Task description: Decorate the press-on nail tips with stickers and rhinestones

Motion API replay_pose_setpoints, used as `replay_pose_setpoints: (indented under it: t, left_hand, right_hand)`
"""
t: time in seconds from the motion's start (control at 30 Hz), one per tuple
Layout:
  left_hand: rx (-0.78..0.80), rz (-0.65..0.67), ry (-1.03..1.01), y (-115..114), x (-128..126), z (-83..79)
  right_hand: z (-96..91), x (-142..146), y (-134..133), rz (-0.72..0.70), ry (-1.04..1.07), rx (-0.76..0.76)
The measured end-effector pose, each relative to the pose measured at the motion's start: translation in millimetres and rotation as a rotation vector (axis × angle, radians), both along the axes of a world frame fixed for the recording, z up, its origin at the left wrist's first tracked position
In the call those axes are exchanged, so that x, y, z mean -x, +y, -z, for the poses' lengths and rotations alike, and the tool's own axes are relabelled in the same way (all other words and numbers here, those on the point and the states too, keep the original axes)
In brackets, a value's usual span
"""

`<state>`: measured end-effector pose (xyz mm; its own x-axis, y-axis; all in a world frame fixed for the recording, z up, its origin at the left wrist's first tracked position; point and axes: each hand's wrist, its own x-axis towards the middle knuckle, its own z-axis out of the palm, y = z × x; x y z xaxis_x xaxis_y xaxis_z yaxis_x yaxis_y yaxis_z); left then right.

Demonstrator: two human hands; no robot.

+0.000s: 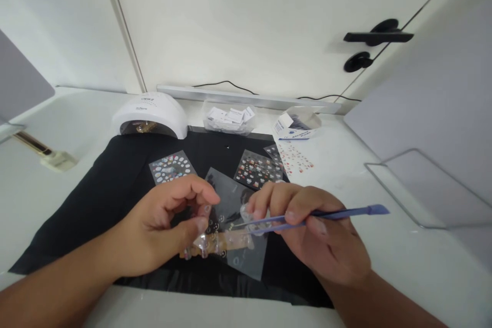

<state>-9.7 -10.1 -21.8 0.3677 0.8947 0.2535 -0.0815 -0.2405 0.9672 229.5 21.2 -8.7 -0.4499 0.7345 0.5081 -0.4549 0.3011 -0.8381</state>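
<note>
My left hand (169, 225) is closed in a pinch on a clear strip of nail tips (219, 242), held low over the black mat (115, 174). My right hand (315, 236) grips blue tweezers (307, 218). Their points reach left to the strip, next to my left thumb. Under both hands lies a clear sticker sheet with dark designs (246, 256).
A white nail lamp (149, 115) stands at the mat's far left. Two more sticker sheets (171, 166) (257, 169) lie on the mat and another (295, 159) on the white table. A clear bag of packets (230, 119) and an open box (295, 125) sit by the wall.
</note>
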Motion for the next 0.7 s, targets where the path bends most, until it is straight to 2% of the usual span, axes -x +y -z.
replay_pose_setpoints:
  t: [0.37,0.7]
  left_hand:
    - [0.041,0.073,-0.03,-1,-1,3.9]
    - [-0.014,0.148,0.064,3,0,-7.9]
  right_hand:
    - [-0.8,-3,2,-0.054,-0.07,0.03]
    - [-2.5,-1,-10,-0.018,-0.051,0.001]
